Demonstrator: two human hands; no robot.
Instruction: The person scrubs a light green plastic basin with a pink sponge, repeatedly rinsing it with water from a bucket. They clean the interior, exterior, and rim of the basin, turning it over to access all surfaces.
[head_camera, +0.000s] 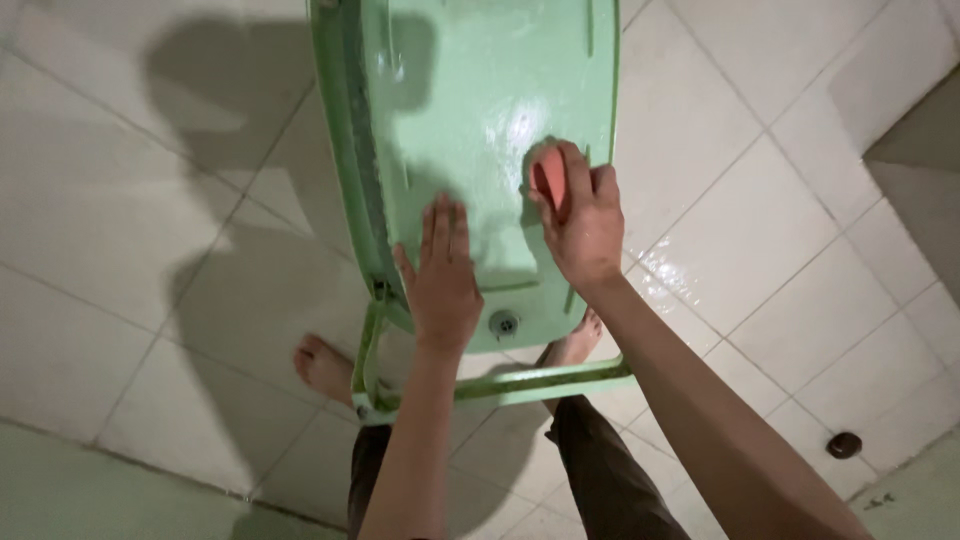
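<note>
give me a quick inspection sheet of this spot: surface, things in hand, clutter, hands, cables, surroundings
surface: pale tiled floor, wet patch to the right of the tub
job's things: light green plastic tub, tipped on a green frame, its surface wet and shiny; orange-pink sponge pressed on it; drain fitting near the lower edge
clutter: small dark round object on the floor at lower right
grippers: left hand flat on the tub, fingers spread; right hand closed on the sponge
cables: nothing seen
surroundings: bare feet under the frame, dark trousers, shadows across the tiles
</note>
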